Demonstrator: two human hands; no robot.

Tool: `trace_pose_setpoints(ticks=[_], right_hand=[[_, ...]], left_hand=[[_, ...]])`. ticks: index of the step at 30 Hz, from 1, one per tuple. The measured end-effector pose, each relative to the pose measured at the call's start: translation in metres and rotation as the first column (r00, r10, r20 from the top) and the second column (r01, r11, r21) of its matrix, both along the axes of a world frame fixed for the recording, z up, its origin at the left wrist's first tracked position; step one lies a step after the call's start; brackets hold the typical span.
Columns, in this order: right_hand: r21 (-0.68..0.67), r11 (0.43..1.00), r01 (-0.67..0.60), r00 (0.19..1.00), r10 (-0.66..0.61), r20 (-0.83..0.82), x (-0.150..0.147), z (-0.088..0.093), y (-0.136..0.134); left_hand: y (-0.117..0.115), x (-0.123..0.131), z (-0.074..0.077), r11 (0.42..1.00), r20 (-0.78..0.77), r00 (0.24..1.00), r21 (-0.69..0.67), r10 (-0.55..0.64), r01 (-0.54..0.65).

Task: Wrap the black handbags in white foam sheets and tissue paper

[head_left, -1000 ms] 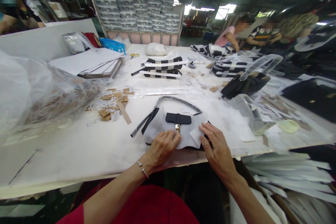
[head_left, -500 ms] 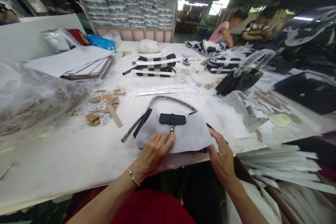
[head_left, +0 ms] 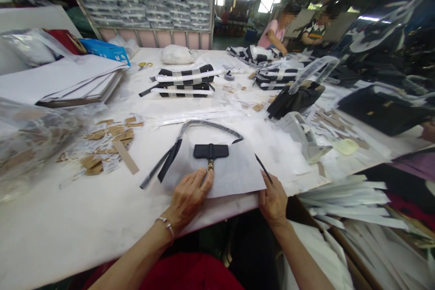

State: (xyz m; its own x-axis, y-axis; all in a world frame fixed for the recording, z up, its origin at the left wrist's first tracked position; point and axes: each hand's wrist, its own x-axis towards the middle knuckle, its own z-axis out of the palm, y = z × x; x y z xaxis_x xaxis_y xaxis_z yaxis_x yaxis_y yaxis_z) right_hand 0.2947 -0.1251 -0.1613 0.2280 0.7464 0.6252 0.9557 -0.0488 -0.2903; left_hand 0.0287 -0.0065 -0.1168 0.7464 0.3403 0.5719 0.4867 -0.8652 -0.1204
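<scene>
A black handbag lies near the table's front edge, mostly covered by a pale grey protective sheet (head_left: 234, 170). Its black flap tab (head_left: 211, 150) and gold clasp (head_left: 210, 165) stick out over the sheet, and a plastic-wrapped handle (head_left: 207, 123) arches behind. My left hand (head_left: 190, 197) is closed at the lower end of the clasp, fingertips pressed on tab and sheet. At the right edge, my right hand (head_left: 273, 199) grips the sheet's corner and the bag's side, with a thin black strip (head_left: 263, 167) rising beside its fingers. The bag's underside is hidden.
Brown tags (head_left: 112, 140) lie scattered at the left beside a plastic bag (head_left: 30, 140). Wrapped black bags (head_left: 185, 81) lie farther back. A grey tape dispenser (head_left: 302, 136) stands at the right, near another black handbag (head_left: 295, 97). A co-worker (head_left: 275, 36) bends over the far end.
The view has shifted, so the scene sits farther left. My right hand has closed in on the sheet's right corner, and the black strip there now stands out. My left hand stays at the clasp.
</scene>
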Motion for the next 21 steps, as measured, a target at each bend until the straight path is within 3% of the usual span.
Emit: trace_pose_setpoints(ticks=[10, 17, 21], right_hand=[[0.043, 0.998, -0.043, 0.998, 0.042, 0.038, -0.003, 0.009, 0.002], [0.070, 0.997, -0.029, 0.998, 0.032, -0.046, -0.007, 0.008, 0.006], [0.131, 0.991, -0.025, 0.971, 0.055, -0.231, -0.013, 0.024, -0.004]], left_hand=[[0.020, -0.010, 0.006, 0.998, 0.090, 0.996, -0.065, -0.003, 0.009], [0.023, -0.007, 0.005, 1.000, 0.048, 0.999, -0.007, -0.006, 0.006], [0.020, -0.012, -0.004, 0.999, -0.028, 0.999, -0.042, 0.024, -0.025]])
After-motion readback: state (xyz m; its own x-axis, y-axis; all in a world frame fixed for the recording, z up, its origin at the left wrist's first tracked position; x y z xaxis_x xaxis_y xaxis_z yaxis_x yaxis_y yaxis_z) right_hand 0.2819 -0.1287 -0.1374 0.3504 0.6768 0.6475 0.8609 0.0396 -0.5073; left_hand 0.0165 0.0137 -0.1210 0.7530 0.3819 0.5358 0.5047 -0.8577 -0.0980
